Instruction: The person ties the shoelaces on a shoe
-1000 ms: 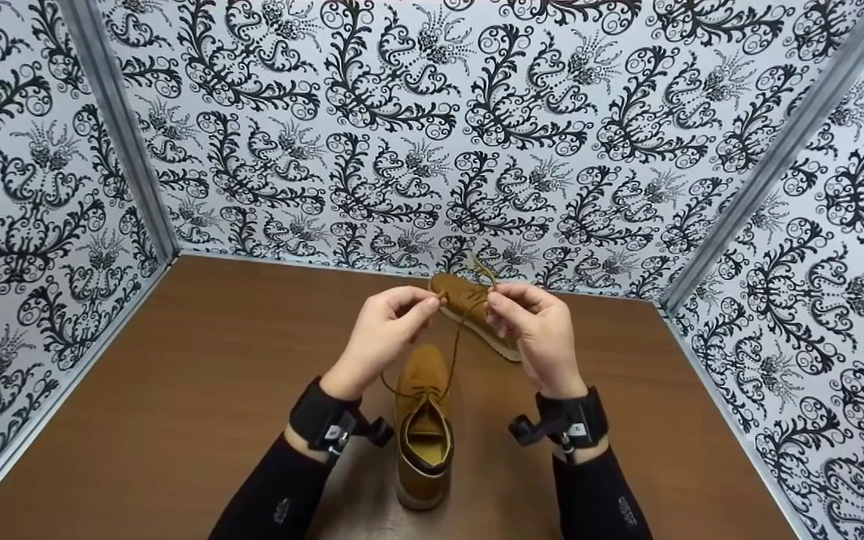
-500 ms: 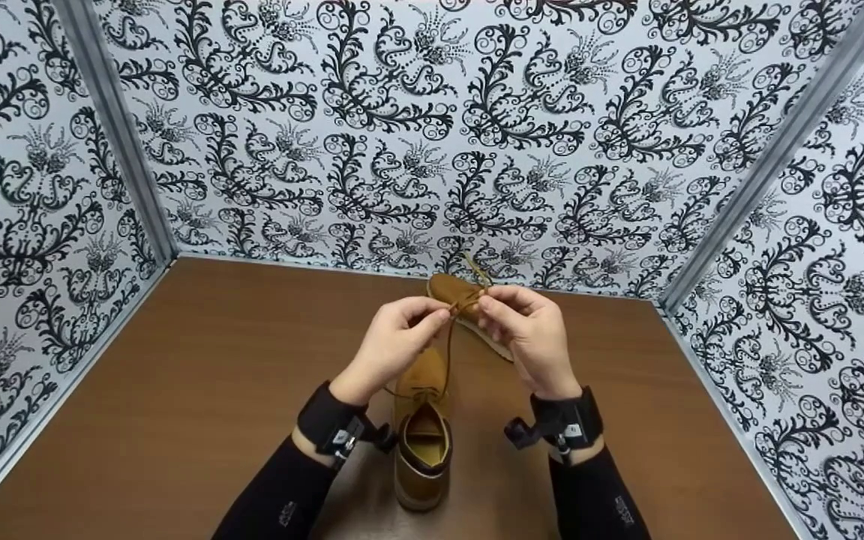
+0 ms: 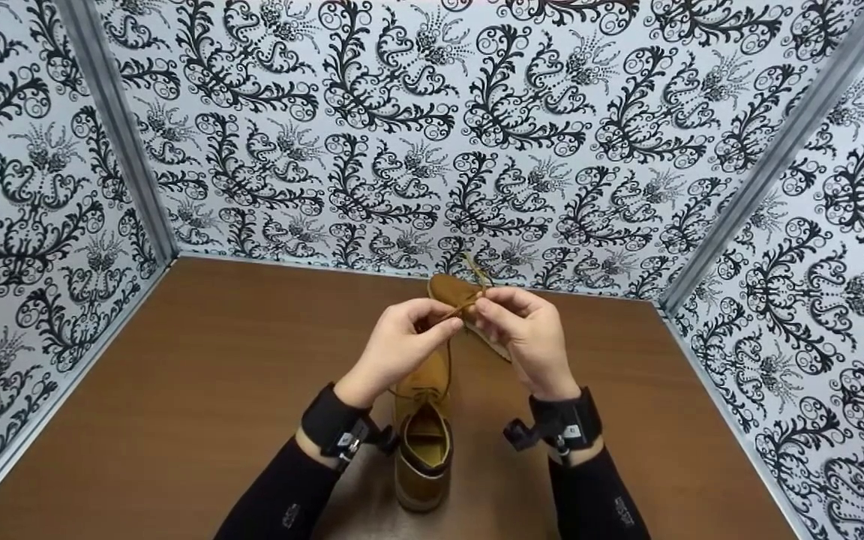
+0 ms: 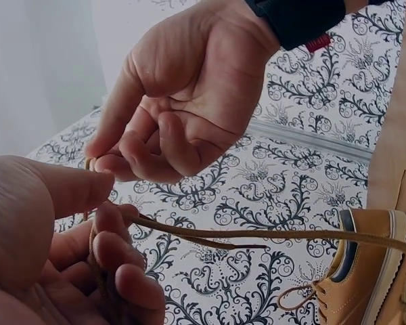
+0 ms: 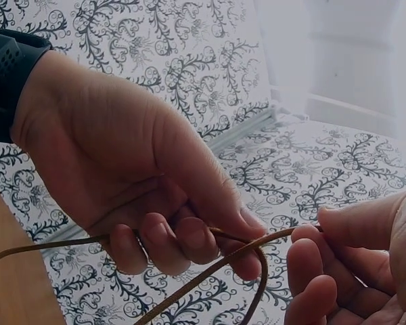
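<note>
A tan lace-up shoe stands on the table between my forearms, its heel towards me. Its brown shoelace rises from the eyelets to my hands, which are raised close together above the toe. My left hand pinches the lace between thumb and forefinger. Opposite it, my right hand also pinches lace between thumb and fingers, with the strands crossing between both hands in the right wrist view. A short tip sticks up past the right fingers. Behind the hands lies the second tan shoe, partly covered by them.
The brown wooden table is enclosed by black-and-white patterned walls at the back and both sides. Grey metal posts mark the corners. Each wrist carries a black strap with a small camera arm.
My left hand has moved right, closing the gap to my right hand, and its fingers now hold the lace right beside the right fingertips. The right hand has shifted slightly left. Both shoes stay put.
</note>
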Motion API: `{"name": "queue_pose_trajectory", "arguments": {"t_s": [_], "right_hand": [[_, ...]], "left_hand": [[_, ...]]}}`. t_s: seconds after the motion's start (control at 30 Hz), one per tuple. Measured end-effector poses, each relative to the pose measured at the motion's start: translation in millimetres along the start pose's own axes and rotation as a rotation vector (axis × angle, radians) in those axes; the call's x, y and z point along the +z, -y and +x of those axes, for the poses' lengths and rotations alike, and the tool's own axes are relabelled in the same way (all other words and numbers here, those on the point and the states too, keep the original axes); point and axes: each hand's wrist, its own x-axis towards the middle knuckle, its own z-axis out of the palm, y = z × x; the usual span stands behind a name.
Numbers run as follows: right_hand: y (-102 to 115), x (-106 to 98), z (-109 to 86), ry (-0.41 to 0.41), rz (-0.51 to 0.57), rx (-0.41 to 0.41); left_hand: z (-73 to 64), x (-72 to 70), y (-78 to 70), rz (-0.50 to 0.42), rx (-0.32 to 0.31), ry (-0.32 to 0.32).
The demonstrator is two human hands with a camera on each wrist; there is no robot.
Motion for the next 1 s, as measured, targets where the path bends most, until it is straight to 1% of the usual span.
{"name": "queue_pose_trajectory", "arguments": {"t_s": [0.3,0.43,0.53,0.63,0.77,0.9,1.0], "right_hand": [[-1.0,0.3,0.4,-0.005,-0.005,-0.015],[-2.2,-0.1,1.7,-0.013,-0.027,-0.027],[-3.8,-1.2,2.8,-0.004,-0.06,-0.029],[-6.5,-3.6,4.5,0.019,-0.126,-0.018],[-11.9,-6.9,6.5,0.08,-0.27,-0.01],[-16.7,-7.6,7.5,0.143,-0.386,-0.033],[-17.8,-6.9,7.7,0.15,-0.448,-0.048]], "left_hand": [[-0.2,1.7,0.2,0.03,0.028,-0.015],[-0.1,1.2,0.3,0.038,0.031,-0.015],[0.3,0.3,0.9,0.025,0.021,-0.033],[1.0,-0.7,2.9,-0.002,-0.003,-0.066],[1.8,-1.9,6.3,-0.055,-0.036,-0.101],[2.8,-3.0,8.0,-0.09,-0.052,-0.116],[3.5,-3.7,8.6,-0.097,-0.057,-0.122]]}}
